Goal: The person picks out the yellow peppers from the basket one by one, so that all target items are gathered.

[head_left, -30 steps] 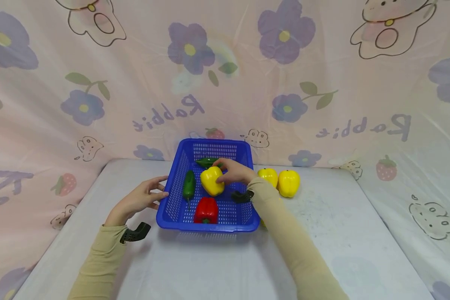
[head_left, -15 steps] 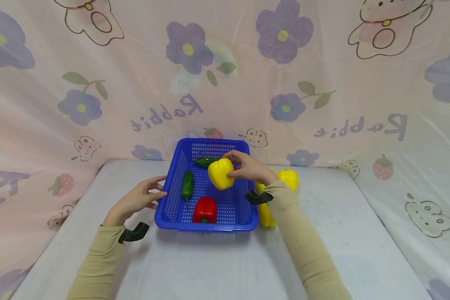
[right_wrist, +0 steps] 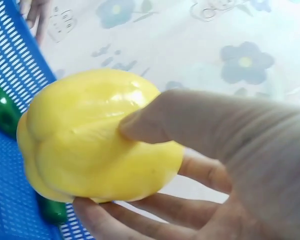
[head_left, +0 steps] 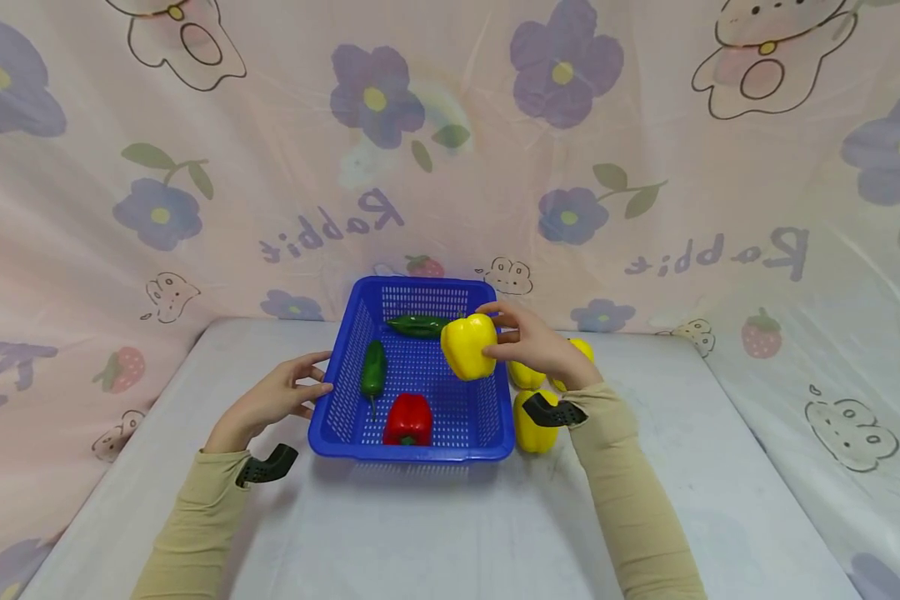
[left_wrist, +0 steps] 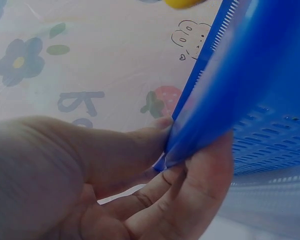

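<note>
My right hand (head_left: 528,337) grips a yellow bell pepper (head_left: 468,347) between thumb and fingers, raised over the right side of a blue plastic basket (head_left: 412,452). In the right wrist view the thumb lies across the pepper (right_wrist: 97,135) and the fingers curl beneath it. My left hand (head_left: 273,396) pinches the basket's left rim; the left wrist view has the thumb on one face of the rim (left_wrist: 215,100) and fingers on the other. Inside the basket lie a red bell pepper (head_left: 408,420), a green chili pepper (head_left: 373,371) and another green chili pepper (head_left: 417,326) at the back.
Right of the basket, yellow bell peppers stand on the white table (head_left: 420,533): one in front (head_left: 534,423), others behind it, partly covered by my right hand. A patterned cloth (head_left: 450,208) hangs along the table's back edge. Each wrist carries a black camera mount.
My right hand has lifted the yellow bell pepper from the basket's middle and carried it right, toward the right rim. The left hand stays at the left rim.
</note>
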Demonstrator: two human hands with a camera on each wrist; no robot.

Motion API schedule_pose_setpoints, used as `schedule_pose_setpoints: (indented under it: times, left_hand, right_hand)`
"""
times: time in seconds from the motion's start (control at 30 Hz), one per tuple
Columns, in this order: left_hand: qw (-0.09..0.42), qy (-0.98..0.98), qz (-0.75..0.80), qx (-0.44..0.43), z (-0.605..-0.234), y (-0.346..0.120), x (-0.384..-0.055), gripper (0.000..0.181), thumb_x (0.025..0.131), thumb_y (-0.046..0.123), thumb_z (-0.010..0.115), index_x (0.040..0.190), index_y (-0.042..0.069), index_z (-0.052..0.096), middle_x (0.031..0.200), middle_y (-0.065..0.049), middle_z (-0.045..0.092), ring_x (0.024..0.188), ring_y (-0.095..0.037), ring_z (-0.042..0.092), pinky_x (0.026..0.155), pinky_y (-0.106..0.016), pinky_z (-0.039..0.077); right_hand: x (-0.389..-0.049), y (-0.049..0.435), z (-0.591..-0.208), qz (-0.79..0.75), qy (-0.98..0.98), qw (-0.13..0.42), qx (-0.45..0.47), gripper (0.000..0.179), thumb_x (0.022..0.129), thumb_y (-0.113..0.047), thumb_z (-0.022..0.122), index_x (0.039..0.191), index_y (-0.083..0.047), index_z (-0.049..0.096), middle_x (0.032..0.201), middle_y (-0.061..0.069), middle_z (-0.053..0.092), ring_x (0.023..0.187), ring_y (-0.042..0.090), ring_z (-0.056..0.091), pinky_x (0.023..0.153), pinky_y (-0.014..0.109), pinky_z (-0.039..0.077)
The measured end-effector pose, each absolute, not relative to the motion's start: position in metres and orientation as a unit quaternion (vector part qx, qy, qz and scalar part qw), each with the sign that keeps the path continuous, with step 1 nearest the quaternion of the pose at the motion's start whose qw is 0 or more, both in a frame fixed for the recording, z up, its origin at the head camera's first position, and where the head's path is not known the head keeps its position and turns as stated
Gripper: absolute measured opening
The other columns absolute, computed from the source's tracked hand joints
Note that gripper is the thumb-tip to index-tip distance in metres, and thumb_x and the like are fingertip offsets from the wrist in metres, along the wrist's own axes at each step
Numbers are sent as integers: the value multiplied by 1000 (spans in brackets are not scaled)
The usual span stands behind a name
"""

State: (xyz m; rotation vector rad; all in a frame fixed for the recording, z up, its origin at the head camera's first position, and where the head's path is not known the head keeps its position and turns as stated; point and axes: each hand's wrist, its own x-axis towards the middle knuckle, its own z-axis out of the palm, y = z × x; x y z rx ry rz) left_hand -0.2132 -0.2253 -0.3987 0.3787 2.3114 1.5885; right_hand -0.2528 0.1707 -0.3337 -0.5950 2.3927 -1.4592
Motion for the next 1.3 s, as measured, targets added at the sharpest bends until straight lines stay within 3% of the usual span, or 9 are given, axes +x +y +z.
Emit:
schedule_pose_setpoints:
  times: [0.27,0.5,0.73,1.3]
  left_hand:
    - [155,806,555,133,-399,-225,-213,66,97,11,58,150,-2,20,112,-25,48,85,-28,64,69,-39,58]
    - [155,810,551,131,-399,-225,-212,66,97,10,57,150,-2,20,111,-25,48,86,-28,63,69,-39,58]
    - [160,811,548,127,-396,-223,-212,65,97,9,56,150,-2,19,111,-25,48,87,-27,63,69,-40,58]
    - [157,815,542,129,-395,-223,-212,66,97,11,57,150,-2,20,111,-25,49,87,-28,63,70,-40,58]
  right_hand:
    - [-239,195,-325,-518,820,110,-216,59,88,-12,70,140,-14,42,137,9,45,122,34,49,94,45,48]
    - [-234,222,-324,-510,830,103,-200,60,89,-15,70,141,-16,40,141,14,41,122,39,48,95,50,46]
    - [-231,246,-336,-515,831,108,-182,58,89,-9,68,139,-8,40,140,18,40,120,39,49,91,45,50]
    - [-211,302,-366,-497,852,107,-120,67,87,-18,72,142,-7,35,142,24,36,124,45,43,85,41,53]
